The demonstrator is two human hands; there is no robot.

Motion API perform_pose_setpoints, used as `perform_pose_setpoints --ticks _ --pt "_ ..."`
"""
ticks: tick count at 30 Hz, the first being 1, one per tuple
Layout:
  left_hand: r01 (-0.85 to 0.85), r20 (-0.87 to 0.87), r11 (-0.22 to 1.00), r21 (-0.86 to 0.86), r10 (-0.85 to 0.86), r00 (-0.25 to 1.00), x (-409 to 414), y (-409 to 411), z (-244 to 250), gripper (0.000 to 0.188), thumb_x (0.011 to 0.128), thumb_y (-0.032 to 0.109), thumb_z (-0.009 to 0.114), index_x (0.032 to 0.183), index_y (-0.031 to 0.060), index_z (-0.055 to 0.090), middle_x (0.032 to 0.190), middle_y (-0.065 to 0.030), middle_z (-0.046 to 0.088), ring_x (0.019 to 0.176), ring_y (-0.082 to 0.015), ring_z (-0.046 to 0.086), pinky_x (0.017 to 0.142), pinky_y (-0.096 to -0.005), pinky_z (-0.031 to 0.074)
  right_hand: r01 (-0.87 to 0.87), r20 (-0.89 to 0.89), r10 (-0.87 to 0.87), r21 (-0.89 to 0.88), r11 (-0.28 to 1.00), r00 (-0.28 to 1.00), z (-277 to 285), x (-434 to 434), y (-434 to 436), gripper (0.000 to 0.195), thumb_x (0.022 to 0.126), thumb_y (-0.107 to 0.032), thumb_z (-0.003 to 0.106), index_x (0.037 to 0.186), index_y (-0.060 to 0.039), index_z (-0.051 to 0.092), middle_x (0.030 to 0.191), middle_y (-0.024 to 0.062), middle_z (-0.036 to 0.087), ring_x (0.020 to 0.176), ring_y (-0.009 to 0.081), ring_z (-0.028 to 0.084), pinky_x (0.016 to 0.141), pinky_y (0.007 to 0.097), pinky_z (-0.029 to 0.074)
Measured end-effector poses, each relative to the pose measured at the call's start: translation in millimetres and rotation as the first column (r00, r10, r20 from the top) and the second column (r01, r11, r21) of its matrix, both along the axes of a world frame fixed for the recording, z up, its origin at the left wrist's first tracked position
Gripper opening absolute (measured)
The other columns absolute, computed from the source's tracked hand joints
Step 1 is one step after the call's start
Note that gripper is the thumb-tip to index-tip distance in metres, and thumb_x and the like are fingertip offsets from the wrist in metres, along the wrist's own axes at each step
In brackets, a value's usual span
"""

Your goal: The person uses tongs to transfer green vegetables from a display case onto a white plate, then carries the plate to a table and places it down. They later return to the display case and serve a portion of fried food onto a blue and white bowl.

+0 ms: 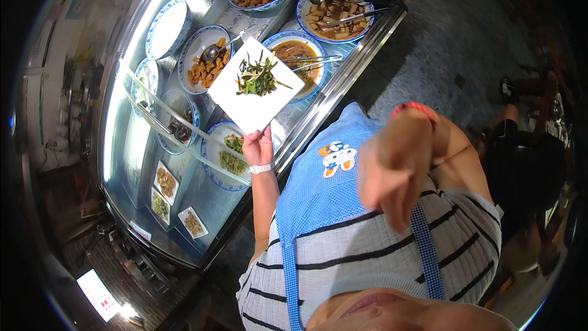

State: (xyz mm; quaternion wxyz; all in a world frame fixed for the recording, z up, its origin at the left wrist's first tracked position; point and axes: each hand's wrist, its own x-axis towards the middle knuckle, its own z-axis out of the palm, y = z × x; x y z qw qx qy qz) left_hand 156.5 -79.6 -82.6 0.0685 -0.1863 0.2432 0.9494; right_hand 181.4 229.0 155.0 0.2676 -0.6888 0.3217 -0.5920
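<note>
My left hand, with a white wristband at the wrist, grips the near corner of a square white plate. Dark green leafy food with thin strips lies on that plate, which is over the display case. Beneath its right side is a blue-rimmed bowl of brown sauced food with tongs; beside its left side, a bowl of orange-brown pieces holds a ladle. My right hand is raised before my chest, blurred, with its fingers bent downward and nothing visible in it. A red band circles that wrist.
The lit display case has a metal edge and a curved glass panel. More bowls stand inside, including one of sauced chunks with utensils. Several small plates of food lie at the lower left. Dark floor extends right, towards dim furniture.
</note>
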Motion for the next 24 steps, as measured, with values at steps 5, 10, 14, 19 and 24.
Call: perform_pose_setpoints --ticks 5,10,14,19,24 --pt "0.094 -0.012 0.995 0.034 -0.094 0.996 -9 -13 -19 0.054 0.069 -0.007 0.048 0.123 -0.0081 0.041 0.122 -0.0193 0.05 0.115 -0.0334 0.045 0.102 -0.0462 0.032 0.578 0.25 -0.723 0.461 0.673 0.644 -65 -30 24 0.016 0.084 -0.013 0.061 0.093 0.0007 0.066 0.089 0.0082 0.066 0.075 0.0128 0.061 0.066 0.0248 0.048" --pt "0.241 -0.095 0.912 0.332 -0.221 0.971 -15 -49 -54 0.04 0.076 -0.002 0.044 0.113 -0.0188 0.044 0.118 -0.0253 0.051 0.113 -0.0316 0.047 0.105 -0.0406 0.032 0.632 0.209 -0.949 0.709 0.314 0.236 -161 -28 21 0.019 0.08 -0.018 0.066 0.093 -0.0033 0.067 0.088 0.0042 0.067 0.081 0.0087 0.059 0.073 0.0246 0.047" --pt "0.178 0.019 0.978 0.112 -0.181 0.983 -33 18 -14 0.023 0.077 -0.006 0.041 0.096 -0.0184 0.046 0.081 -0.0143 0.051 0.082 -0.0238 0.05 0.102 -0.042 0.035 0.594 0.162 -0.98 0.779 0.199 0.115 -196 -17 35 0.018 0.076 -0.014 0.071 0.084 -0.0036 0.059 0.076 0.0018 0.061 0.073 0.0075 0.055 0.063 0.0238 0.045" --pt "0.12 0.082 0.975 0.185 -0.137 0.987 -53 29 -9 0.014 0.075 -0.012 0.038 0.087 -0.014 0.045 0.06 -0.0029 0.032 0.06 -0.0158 0.039 0.098 -0.0417 0.038 0.636 0.013 -0.998 0.771 0.046 0.057 -195 7 25 0.021 0.075 -0.019 0.072 0.081 -0.0031 0.058 0.073 0.0019 0.06 0.068 0.0087 0.054 0.058 0.0256 0.044" --pt "0.191 0.072 0.975 0.116 -0.2 0.977 -71 49 -6 0.027 0.076 -0.008 0.04 0.101 -0.018 0.044 0.081 -0.0151 0.049 0.082 -0.025 0.05 0.099 -0.0416 0.037 0.637 0.022 -1.0 0.771 0.011 -0.01 -196 7 30 0.022 0.076 -0.019 0.071 0.081 -0.0025 0.058 0.073 0.0025 0.06 0.069 0.0096 0.054 0.06 0.0258 0.044"
